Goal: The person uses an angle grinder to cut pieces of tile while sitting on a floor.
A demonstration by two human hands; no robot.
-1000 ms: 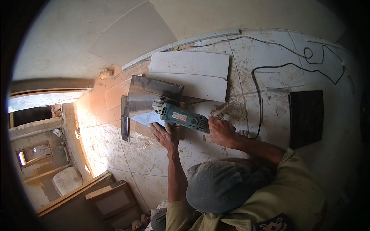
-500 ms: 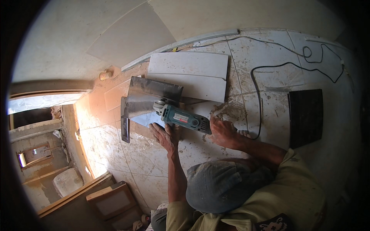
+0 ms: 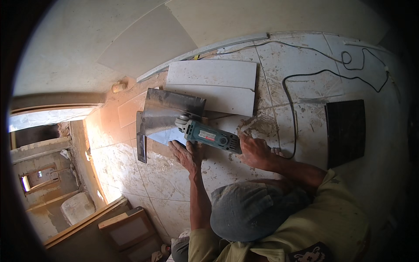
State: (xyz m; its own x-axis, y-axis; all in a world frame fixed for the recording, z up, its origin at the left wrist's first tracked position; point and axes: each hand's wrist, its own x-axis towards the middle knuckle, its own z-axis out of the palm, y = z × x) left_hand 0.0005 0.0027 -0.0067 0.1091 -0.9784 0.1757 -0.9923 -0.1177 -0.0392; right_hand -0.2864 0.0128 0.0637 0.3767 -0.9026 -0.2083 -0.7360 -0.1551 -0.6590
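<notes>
**Grinder held against a grey tile on the floor**

I see the fingers of the right hand clenched around the rear end of the teal grinder, wrapped over the handle where the black cord leaves it. The left hand lies flat just below the grinder's head, fingers spread and released, pressing down on the near edge of the grey tile; it grips nothing.

The grinder lies nearly level, its head pointing to the person's left and resting on the lower right part of the grey tile. The disc itself is too small for me to make out. The grey tile sits propped at a slight tilt on the floor, with a narrow dark strip lying along its left edge.

Just beyond the grinder, two white tiles lie stacked, the upper one shifted a little away from the lower. To the right of the grinder, well apart, a dark ribbed tile lies flat. The cord loops from the grinder past that dark tile and runs away toward the far wall. A patch of dust and grit marks the floor right behind the grinder's body.

Below the grinder, the person's grey cap and pale yellow shirt fill the lower part of my view.
</notes>
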